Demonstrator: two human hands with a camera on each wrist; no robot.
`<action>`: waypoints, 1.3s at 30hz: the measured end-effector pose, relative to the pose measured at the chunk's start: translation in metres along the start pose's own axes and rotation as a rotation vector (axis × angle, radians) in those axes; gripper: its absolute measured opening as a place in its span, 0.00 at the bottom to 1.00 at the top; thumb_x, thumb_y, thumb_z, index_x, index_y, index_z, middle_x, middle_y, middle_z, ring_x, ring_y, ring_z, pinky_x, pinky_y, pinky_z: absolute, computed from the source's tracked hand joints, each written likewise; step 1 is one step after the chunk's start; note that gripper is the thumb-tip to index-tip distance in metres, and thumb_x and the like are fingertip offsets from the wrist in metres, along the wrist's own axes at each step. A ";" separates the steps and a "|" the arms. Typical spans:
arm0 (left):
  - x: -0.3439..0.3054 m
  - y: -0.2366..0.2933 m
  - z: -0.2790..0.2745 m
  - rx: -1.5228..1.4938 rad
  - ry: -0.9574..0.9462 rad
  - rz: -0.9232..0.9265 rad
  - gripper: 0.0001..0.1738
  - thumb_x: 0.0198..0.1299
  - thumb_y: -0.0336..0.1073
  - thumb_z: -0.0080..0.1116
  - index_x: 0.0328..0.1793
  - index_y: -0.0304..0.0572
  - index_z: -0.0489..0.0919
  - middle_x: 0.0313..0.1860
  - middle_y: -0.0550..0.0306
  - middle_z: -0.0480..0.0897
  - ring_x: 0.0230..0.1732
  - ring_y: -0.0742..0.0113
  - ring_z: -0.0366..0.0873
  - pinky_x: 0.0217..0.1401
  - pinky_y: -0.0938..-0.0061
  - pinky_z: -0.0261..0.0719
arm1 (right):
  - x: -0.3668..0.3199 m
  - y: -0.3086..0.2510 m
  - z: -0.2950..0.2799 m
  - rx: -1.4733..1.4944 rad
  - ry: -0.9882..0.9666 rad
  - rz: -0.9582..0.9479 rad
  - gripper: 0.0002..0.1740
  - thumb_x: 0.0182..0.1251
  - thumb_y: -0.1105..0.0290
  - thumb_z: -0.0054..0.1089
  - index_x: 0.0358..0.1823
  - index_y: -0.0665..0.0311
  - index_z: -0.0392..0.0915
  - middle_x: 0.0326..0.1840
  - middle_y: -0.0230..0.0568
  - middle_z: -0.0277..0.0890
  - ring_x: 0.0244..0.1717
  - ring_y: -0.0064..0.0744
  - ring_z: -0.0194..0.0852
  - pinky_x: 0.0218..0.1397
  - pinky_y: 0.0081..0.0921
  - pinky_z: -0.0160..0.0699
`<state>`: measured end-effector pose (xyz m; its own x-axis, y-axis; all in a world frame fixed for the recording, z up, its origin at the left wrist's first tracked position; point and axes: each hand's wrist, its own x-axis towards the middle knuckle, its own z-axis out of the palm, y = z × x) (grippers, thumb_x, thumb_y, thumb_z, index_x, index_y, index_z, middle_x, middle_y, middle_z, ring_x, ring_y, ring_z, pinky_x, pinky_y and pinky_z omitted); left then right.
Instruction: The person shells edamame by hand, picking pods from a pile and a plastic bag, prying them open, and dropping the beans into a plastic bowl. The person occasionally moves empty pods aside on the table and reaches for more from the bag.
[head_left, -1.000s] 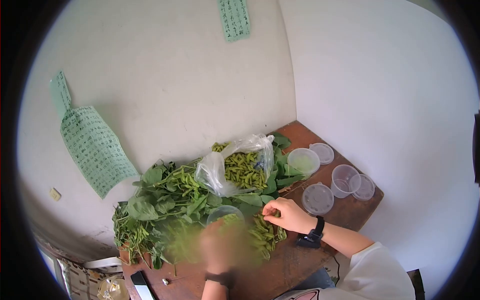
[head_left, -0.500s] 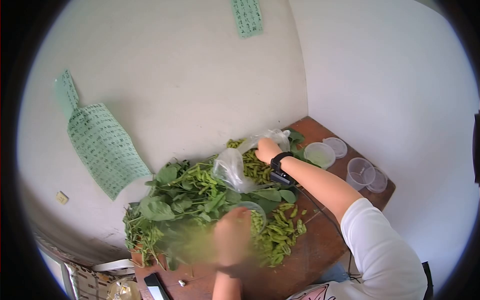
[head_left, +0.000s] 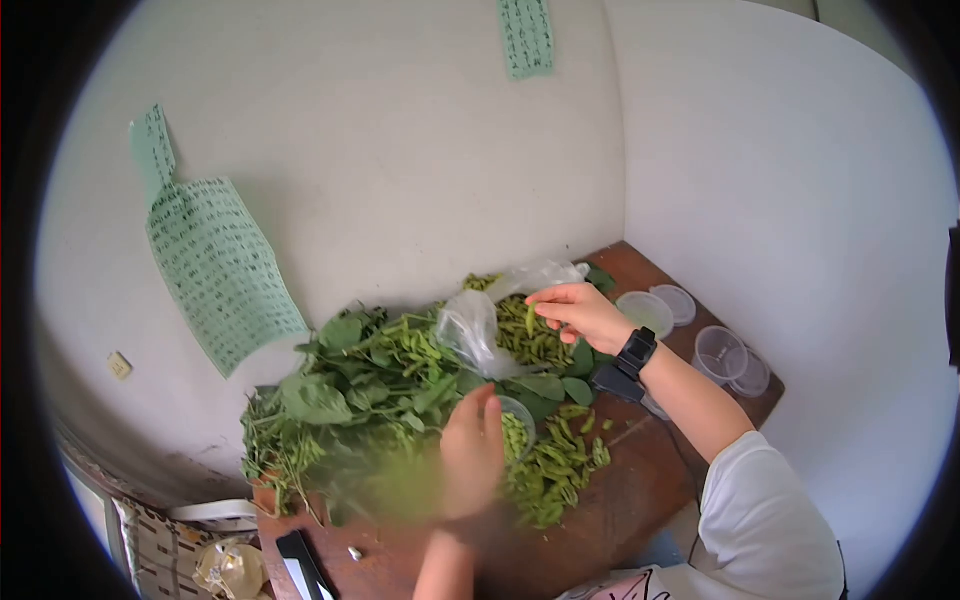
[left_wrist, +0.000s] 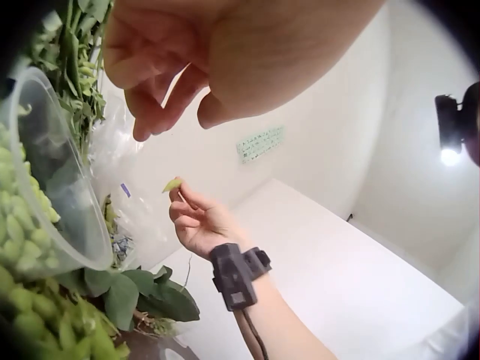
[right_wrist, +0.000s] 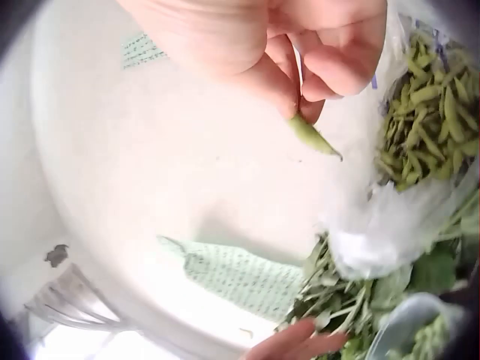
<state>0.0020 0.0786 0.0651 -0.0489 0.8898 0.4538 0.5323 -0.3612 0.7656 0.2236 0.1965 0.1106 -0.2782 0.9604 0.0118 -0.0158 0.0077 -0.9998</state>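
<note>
My right hand (head_left: 585,315) pinches a single green soybean pod (right_wrist: 313,137) between thumb and fingertips, raised over the clear plastic bag (head_left: 468,325) of pods. The pod's pointed end sticks out past the fingers. My left hand (head_left: 473,450) hovers beside a clear plastic tub (left_wrist: 79,210), its fingers loosely bent with nothing between them. Shelled green beans (left_wrist: 22,232) fill part of the tub. Next to it lies a heap of pods (head_left: 555,475) on the wooden table.
Leafy bean stalks (head_left: 340,390) cover the table's left and back, against the wall. At the right stand clear tubs (head_left: 718,352) and lids (head_left: 675,303). Near the front left edge lies a black-and-white object (head_left: 302,565), with a small white piece (head_left: 355,553) beside it.
My right hand went from near the pod heap into the bag, then came up out of it with a pod. My left hand stayed near the tub; its fingers now extend upward.
</note>
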 end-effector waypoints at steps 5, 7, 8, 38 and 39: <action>-0.016 0.037 0.007 -0.493 -0.300 -0.296 0.25 0.77 0.47 0.37 0.60 0.33 0.75 0.49 0.54 0.84 0.34 0.74 0.76 0.30 0.80 0.70 | -0.064 0.005 0.013 0.158 -0.260 0.034 0.12 0.72 0.73 0.55 0.55 0.66 0.77 0.37 0.26 0.74 0.27 0.11 0.63 0.24 0.12 0.63; -0.023 0.043 0.011 -0.649 -0.411 -0.398 0.24 0.77 0.47 0.37 0.58 0.35 0.76 0.49 0.55 0.84 0.33 0.76 0.75 0.30 0.82 0.68 | -0.084 0.013 0.015 0.164 -0.328 0.034 0.12 0.73 0.74 0.54 0.55 0.65 0.77 0.39 0.28 0.76 0.25 0.11 0.64 0.24 0.12 0.63; -0.027 0.045 0.013 -0.795 -0.515 -0.487 0.22 0.77 0.47 0.38 0.55 0.36 0.76 0.48 0.56 0.84 0.33 0.77 0.74 0.30 0.83 0.67 | -0.092 0.014 0.017 0.159 -0.356 0.043 0.12 0.73 0.74 0.54 0.55 0.65 0.77 0.40 0.28 0.77 0.24 0.12 0.64 0.25 0.12 0.63; -0.071 0.003 0.047 -1.191 -0.512 -0.753 0.11 0.71 0.40 0.55 0.45 0.40 0.81 0.36 0.62 0.83 0.29 0.83 0.68 0.28 0.86 0.63 | -0.125 0.056 0.010 0.109 -0.464 -0.043 0.13 0.70 0.76 0.57 0.54 0.71 0.78 0.48 0.35 0.78 0.50 0.23 0.77 0.56 0.22 0.75; -0.072 0.000 0.047 -1.217 -0.524 -0.721 0.11 0.71 0.40 0.55 0.45 0.40 0.81 0.35 0.63 0.82 0.29 0.84 0.67 0.26 0.87 0.61 | -0.126 0.057 0.011 0.128 -0.435 0.017 0.12 0.68 0.78 0.58 0.52 0.71 0.79 0.47 0.33 0.76 0.48 0.21 0.75 0.52 0.21 0.75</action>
<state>0.0448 0.0278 0.0112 0.4516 0.8735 -0.1817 -0.4916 0.4136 0.7664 0.2468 0.0730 0.0522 -0.6570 0.7534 0.0275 -0.1187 -0.0674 -0.9906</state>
